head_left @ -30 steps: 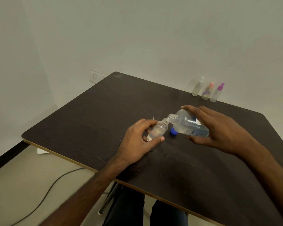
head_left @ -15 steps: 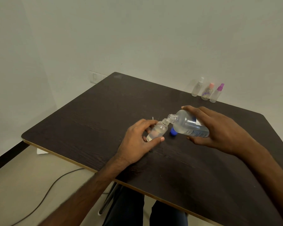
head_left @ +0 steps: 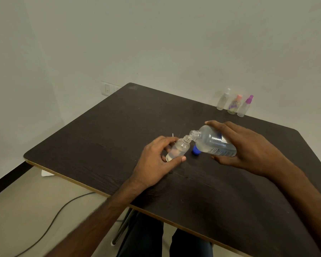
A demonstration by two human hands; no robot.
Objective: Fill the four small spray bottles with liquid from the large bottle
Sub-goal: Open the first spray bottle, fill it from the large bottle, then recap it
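Observation:
My right hand (head_left: 248, 151) grips the large clear bottle (head_left: 211, 143), tipped to the left with its open neck at the mouth of a small clear bottle (head_left: 178, 150). My left hand (head_left: 156, 162) holds that small bottle tilted just above the dark table (head_left: 100, 138), thumb and fingers around its body. A little liquid sits in its lower end. A blue cap (head_left: 195, 150) lies on the table between the two bottles. Three small spray bottles stand at the far edge: one with a white top (head_left: 223, 100), one with a pink top (head_left: 234, 105), one with a purple top (head_left: 246, 106).
A thin white spray tube (head_left: 172, 135) pokes up behind my left hand. The table's near edge runs above my knees. A wall socket (head_left: 107, 89) sits behind the far left corner, and a grey cable (head_left: 50, 221) trails on the floor at left.
Almost nothing has moved; both hands keep the bottles mouth to mouth in the same spot.

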